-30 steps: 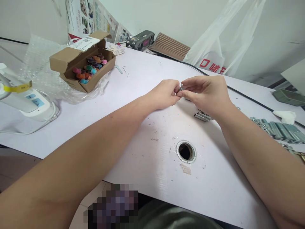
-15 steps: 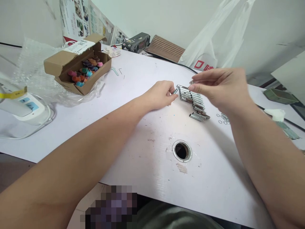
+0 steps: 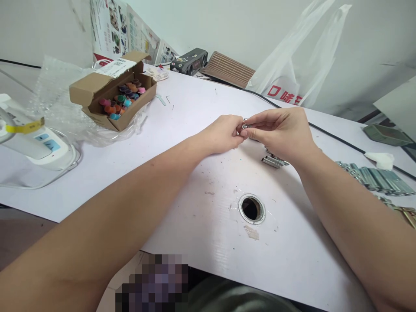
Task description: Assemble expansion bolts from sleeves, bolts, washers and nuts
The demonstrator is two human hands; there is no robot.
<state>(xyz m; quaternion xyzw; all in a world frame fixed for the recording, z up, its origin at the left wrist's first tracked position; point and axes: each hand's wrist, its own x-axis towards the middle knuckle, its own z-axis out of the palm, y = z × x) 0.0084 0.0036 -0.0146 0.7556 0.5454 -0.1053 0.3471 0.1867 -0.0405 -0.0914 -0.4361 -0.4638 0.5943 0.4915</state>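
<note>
My left hand [image 3: 226, 133] is closed on a short shiny metal tube [image 3: 246, 126], whose round end shows between the fingertips. My right hand [image 3: 281, 132] pinches at that same end with thumb and fingers. The small piece in this pinch is mostly hidden; it may be a washer. Right below my right hand lie several metal tubes [image 3: 272, 162] side by side on the white table [image 3: 201, 216]; the rest of their row is covered by the hand.
Zinc-coloured bolts [image 3: 380, 180] lie in a row beyond my right forearm. An open cardboard box [image 3: 121, 119] of colourful bottles stands at left, near a white appliance [image 3: 42, 141]. A round hole [image 3: 252, 209] pierces the table. A plastic bag [image 3: 286, 78] stands at the back.
My right hand has moved left and down, from above the row of tubes to the tube in my left hand. The hands now meet. The view has shifted slightly.
</note>
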